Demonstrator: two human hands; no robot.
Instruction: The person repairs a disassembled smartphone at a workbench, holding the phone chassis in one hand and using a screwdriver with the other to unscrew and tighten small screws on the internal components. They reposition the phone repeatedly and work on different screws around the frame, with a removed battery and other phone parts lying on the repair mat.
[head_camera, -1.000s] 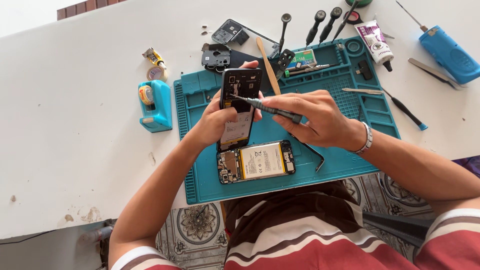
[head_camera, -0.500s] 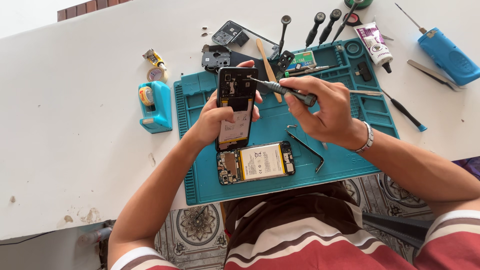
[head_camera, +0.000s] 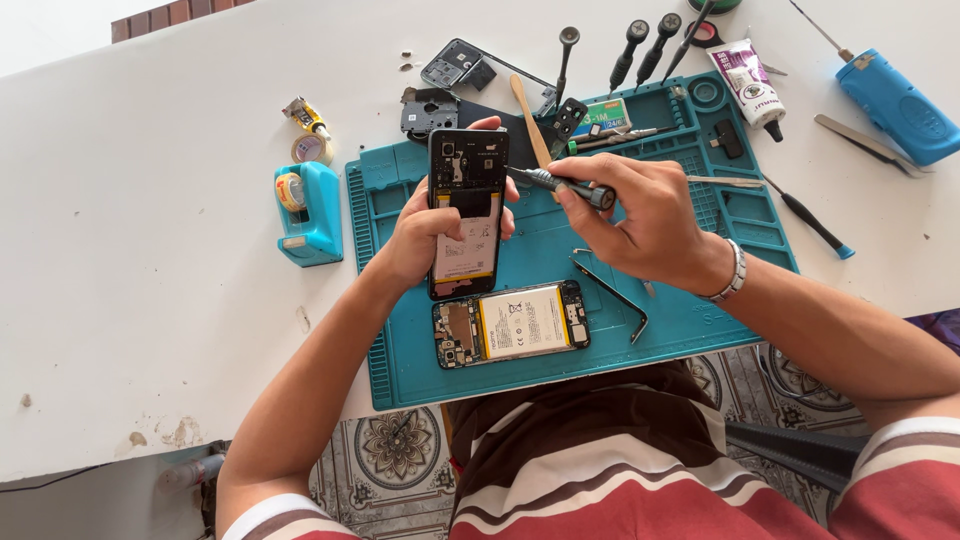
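While the left hand (head_camera: 425, 235) grips an opened black phone frame with a yellow-edged inner panel (head_camera: 467, 212) upright at frame centre, the right hand (head_camera: 650, 215) is closed around a thin dark screwdriver (head_camera: 560, 184), tip touching the frame's right edge. A second opened phone with white battery (head_camera: 511, 322) lies just below on the teal silicone mat (head_camera: 690, 320), on the white desk (head_camera: 150, 300).

I've lifted my right hand (head_camera: 645, 205) up and away to the right, so the screwdriver (head_camera: 560, 183) tip now sits at the opened phone (head_camera: 467, 212)'s right edge instead of crossing its middle. My left hand (head_camera: 425, 235) has raised that phone higher, clear of the second phone (head_camera: 510, 323) on the mat.
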